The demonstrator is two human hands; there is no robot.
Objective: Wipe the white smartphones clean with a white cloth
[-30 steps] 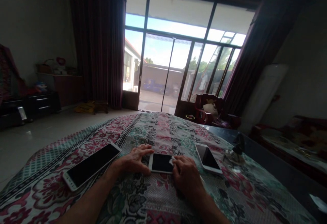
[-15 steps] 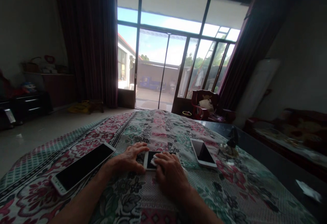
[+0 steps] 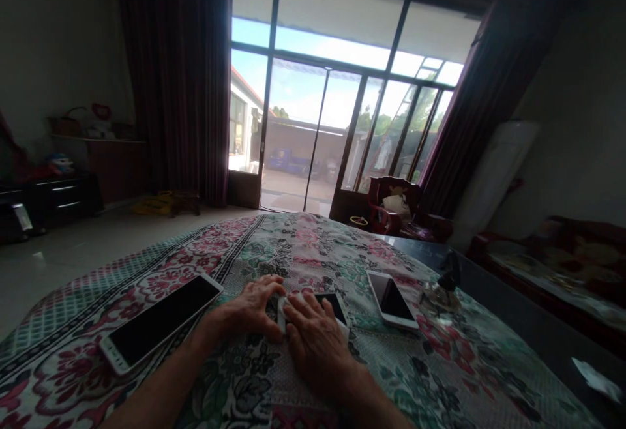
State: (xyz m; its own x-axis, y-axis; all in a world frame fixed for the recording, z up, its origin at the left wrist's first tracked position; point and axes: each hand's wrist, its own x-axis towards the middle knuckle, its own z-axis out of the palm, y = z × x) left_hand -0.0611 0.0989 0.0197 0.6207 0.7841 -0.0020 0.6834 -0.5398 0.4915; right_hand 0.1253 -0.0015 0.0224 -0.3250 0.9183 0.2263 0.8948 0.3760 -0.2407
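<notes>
A white-framed smartphone (image 3: 334, 302) lies crosswise on the flowered cloth in front of me. At its left end, the thumb and fingers of my left hand (image 3: 255, 306) hold the corners. My right hand (image 3: 317, 331) presses on the phone's screen, fingers stretched side by side over a white tissue. Most of the tissue (image 3: 344, 331) is hidden under the palm; a white bit shows at the hand's right edge. To the left rests a larger white smartphone (image 3: 163, 321), screen up and dark. Another white smartphone (image 3: 392, 300) lies at the right.
The patterned tablecloth (image 3: 303, 253) covers the surface under the phones. A small glass-like object with a dark top (image 3: 444, 285) stands right of the phones. Farther right, a white packet (image 3: 597, 377) lies on a dark tabletop (image 3: 528, 325). Beyond are a wooden chair (image 3: 394, 204) and glass doors.
My right hand has slid left along the phone toward its left end, uncovering the right part of the screen. My left hand stays at the left end.
</notes>
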